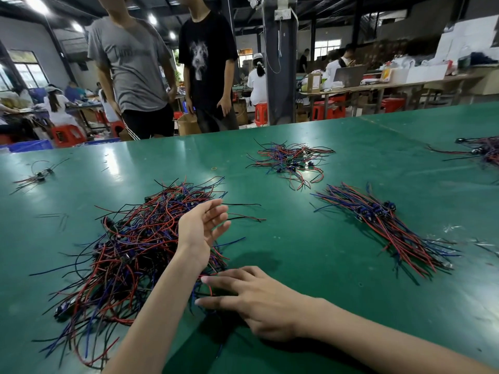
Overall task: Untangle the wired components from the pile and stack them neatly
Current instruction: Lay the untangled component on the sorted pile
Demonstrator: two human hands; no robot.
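Note:
A big tangled pile of wired components [127,255], with red, blue and black leads, lies on the green table [297,238] at the near left. My left hand [201,228] hovers over the pile's right side, palm up, fingers relaxed and holding nothing. My right hand [251,298] lies flat at the pile's near right edge, its straight fingertips touching a few wires. A neat stack of aligned components [383,225] lies to the right.
A looser bundle of wires [290,161] sits farther back, another bundle [483,152] at the far right edge, and a small cluster [37,176] at the far left. Two people [167,66] stand behind the table's far edge.

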